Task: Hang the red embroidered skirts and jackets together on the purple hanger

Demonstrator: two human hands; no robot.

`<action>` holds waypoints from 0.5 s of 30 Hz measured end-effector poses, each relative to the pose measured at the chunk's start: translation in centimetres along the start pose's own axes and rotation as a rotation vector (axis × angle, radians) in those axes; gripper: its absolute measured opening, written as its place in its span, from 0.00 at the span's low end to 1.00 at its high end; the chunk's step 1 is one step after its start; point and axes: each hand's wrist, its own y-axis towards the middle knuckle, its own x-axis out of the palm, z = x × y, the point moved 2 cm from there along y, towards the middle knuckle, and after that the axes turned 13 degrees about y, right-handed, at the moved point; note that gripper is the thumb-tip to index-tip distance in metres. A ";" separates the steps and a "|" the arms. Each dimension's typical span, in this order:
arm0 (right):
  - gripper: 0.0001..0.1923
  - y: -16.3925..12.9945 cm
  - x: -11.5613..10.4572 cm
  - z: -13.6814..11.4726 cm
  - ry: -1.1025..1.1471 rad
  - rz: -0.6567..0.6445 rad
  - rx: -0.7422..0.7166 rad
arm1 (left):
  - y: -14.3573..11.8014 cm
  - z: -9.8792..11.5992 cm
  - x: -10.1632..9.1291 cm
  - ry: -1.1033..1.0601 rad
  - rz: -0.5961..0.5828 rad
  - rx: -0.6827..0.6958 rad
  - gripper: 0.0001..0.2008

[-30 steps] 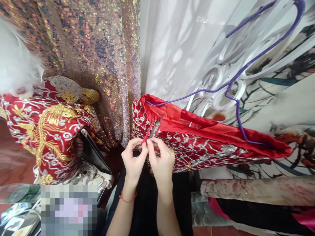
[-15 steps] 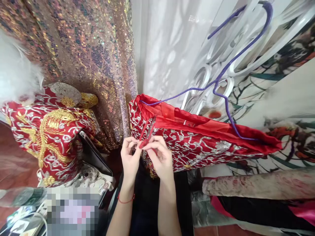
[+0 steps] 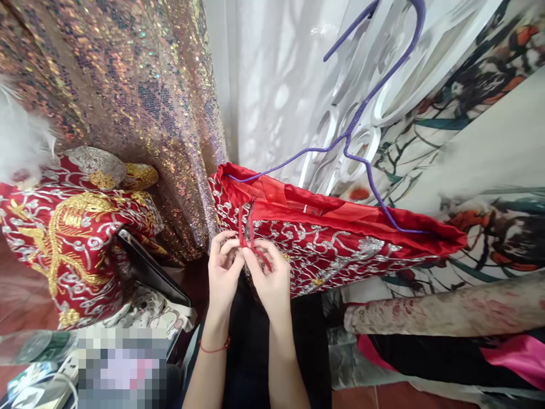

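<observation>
Two thin red ties (image 3: 251, 224) hang from the waist opening of a red garment (image 3: 323, 244) with silver and gold embroidery. My left hand (image 3: 224, 264) pinches the ties from the left, fingers curled, a red string bracelet on its wrist. Pressed against it at the fingertips, my right hand (image 3: 269, 272) grips the ties from the other side, with a bit of red cord showing between its fingers. The garment hangs on a purple wire hanger (image 3: 353, 128) whose ends sit inside the opening. Exactly how the ties cross is hidden by the fingers.
On the left stands another red embroidered garment (image 3: 93, 238) beside a black tablet-like slab (image 3: 151, 272). A sequined curtain (image 3: 170, 102) hangs behind. A rolled patterned fabric (image 3: 426, 309) lies at right, near a white scrolled metal frame (image 3: 395, 85). A clear bottle (image 3: 38, 345) lies lower left.
My hands have drawn closer together, and the ties now run straighter down into the fingers. The whole view has shifted, so garment and hanger appear farther left.
</observation>
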 end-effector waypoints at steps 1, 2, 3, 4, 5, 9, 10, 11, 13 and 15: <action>0.09 0.2 0.2 0.1 0.014 -0.014 -0.008 | -0.1 0.1 0.0 0.009 -0.008 0.007 0.19; 0.08 0.4 0.3 0.2 0.033 -0.022 -0.014 | -0.1 0.2 -0.1 0.019 -0.013 0.014 0.18; 0.08 0.5 0.5 0.3 0.059 -0.028 -0.016 | -0.1 0.3 -0.2 0.031 -0.009 0.020 0.18; 0.07 0.6 0.7 0.4 0.094 -0.033 -0.012 | -0.1 0.4 -0.4 0.044 0.004 0.022 0.18; 0.07 0.7 0.8 0.6 0.129 -0.040 -0.002 | -0.2 0.4 -0.6 0.059 0.020 0.020 0.18; 0.07 0.8 1.2 1.3 0.221 -0.062 0.036 | -0.3 0.6 -1.1 0.122 0.050 -0.003 0.18; 0.07 0.8 1.1 1.4 0.243 -0.062 0.032 | -0.4 0.6 -1.0 0.132 0.046 -0.007 0.18; 0.06 0.9 1.1 1.4 0.267 -0.061 0.021 | -0.5 0.7 -0.9 0.135 0.046 -0.011 0.18; 0.05 1.0 0.8 1.3 0.320 -0.061 -0.015 | -0.5 0.6 -0.5 0.113 0.057 -0.031 0.17; 0.05 1.0 0.5 1.0 0.364 -0.070 -0.053 | -0.3 0.6 -0.2 0.060 0.077 -0.051 0.15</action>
